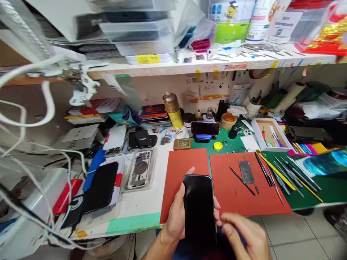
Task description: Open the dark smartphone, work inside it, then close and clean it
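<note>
My left hand grips a black smartphone with a dark screen, held upright over the near edge of the workbench. Its thumb lies along the phone's left side and its fingertips show at the right side. My right hand hovers just right of and below the phone, blurred by motion, fingers loosely curled, holding nothing that I can make out. Two red work mats lie on the bench just beyond the phone.
Tweezers, picks and a metal plate lie on the right mat and green mat. Another phone on a stand, a spray can, a white parts tray, opened phone housings and white cables crowd the bench.
</note>
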The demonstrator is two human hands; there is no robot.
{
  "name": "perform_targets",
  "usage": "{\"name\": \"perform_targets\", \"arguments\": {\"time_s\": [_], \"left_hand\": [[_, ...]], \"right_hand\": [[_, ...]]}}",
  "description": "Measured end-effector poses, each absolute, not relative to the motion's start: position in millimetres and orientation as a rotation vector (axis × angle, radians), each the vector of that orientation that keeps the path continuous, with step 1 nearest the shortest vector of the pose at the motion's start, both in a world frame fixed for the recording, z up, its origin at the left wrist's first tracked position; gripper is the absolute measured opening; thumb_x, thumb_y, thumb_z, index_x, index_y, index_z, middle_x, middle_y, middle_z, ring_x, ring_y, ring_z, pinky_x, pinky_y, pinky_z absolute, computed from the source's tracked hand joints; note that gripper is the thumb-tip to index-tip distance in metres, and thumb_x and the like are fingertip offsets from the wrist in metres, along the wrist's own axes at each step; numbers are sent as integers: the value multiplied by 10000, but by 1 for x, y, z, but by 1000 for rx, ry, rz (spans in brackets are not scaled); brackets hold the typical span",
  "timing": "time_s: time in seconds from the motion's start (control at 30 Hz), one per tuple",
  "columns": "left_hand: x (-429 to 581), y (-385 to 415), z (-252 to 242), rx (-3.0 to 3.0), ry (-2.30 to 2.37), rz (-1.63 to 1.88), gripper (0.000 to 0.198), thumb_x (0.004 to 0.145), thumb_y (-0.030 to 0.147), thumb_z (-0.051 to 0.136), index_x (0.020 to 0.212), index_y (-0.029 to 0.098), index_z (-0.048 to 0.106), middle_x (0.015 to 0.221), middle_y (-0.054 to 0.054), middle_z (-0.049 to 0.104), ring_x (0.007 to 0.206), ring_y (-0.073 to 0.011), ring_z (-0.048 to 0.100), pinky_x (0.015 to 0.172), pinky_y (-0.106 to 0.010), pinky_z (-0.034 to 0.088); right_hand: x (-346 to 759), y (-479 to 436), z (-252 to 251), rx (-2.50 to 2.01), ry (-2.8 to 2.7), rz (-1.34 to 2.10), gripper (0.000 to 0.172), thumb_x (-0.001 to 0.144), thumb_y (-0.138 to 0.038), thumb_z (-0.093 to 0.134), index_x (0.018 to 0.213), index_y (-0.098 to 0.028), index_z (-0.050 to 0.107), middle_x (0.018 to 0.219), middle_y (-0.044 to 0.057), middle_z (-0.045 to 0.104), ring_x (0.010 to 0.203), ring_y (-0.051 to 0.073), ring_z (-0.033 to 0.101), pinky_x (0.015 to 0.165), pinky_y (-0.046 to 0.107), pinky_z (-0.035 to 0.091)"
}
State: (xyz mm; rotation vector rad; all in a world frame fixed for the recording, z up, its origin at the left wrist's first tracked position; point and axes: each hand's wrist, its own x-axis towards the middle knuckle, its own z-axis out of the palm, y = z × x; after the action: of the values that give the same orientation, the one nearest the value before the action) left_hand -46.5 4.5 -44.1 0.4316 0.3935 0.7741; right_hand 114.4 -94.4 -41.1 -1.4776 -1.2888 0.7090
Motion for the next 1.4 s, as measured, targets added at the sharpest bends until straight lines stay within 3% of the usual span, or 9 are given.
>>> {"name": "perform_targets", "arguments": {"time_s": [0.07,0.13,0.3,0.57,0.7,0.77,0.83,1.03,1.4], "left_hand": [[-48,-6,-45,443,503,765,813,1078,706,498,1769,410,188,1105,-91,838,910,-295,827,849,-485,662],[-49,-15,-47,471,670,760,824,1067,649,584,1768,375,248,1215,-91,826,990,-294,816,928,-465,655],[-48,-30,-49,568,748,668,836,1053,673,587,1757,308,321,1228,-117,824,968,-302,817,927,-470,666],[-41,-35,-43,702,535,620,836,1102,676,466,1782,252,225,1120,-142,844,944,-292,828,956,-491,646],[-48,-33,-40,1015,610,556,750,1153,607,340,1798,279,141,1547,-181,689,1365,-334,712,1187,-530,543],[-52,-32,-38,1283,722,528,690,1168,539,355,1794,341,144,1832,-90,347,1663,-322,393,1367,-501,330],[-54,-31,-37,1481,756,497,686,1174,505,352,1792,374,85,1895,5,68,1747,-293,112,1421,-463,162],[-47,-33,-33,1599,777,376,701,1186,464,302,1773,371,-72,1881,16,8,1738,-274,66,1415,-464,183],[-43,-35,-36,1671,755,389,694,1191,427,325,1777,362,-42,1873,3,42,1731,-265,117,1409,-452,209]], "right_hand": [[130,-79,-22,-1455,-1179,922,324,1044,-513,703,1134,-233,839,939,84,858,732,215,811,756,289,680],[139,-65,-7,-1426,-978,1194,467,965,-560,794,1296,-230,791,1078,97,845,553,160,707,581,299,645],[141,-53,-1,-1359,-736,1419,540,937,-661,796,1132,-159,839,617,-6,659,409,123,557,398,246,469],[154,-70,-8,-1279,-750,1459,526,1009,-615,739,1238,-152,836,526,-23,595,449,175,620,450,290,531],[155,-72,-7,-1313,-899,1334,467,1052,-545,706,1388,-230,784,845,51,781,610,183,712,577,322,617],[152,-70,-5,-1336,-1042,1201,449,983,-466,819,1398,-297,782,1239,95,805,941,234,789,810,361,672],[147,-68,-3,-1327,-1136,1119,460,894,-384,917,1337,-321,812,1432,85,743,1258,283,721,1043,397,625],[144,-68,-1,-1233,-1093,1170,150,984,-311,828,1130,-295,862,1221,64,791,1132,239,746,1001,369,613],[149,-71,4,-1168,-1118,1052,105,986,-242,821,1062,-296,867,1095,31,834,1153,227,717,1048,344,563]]}}
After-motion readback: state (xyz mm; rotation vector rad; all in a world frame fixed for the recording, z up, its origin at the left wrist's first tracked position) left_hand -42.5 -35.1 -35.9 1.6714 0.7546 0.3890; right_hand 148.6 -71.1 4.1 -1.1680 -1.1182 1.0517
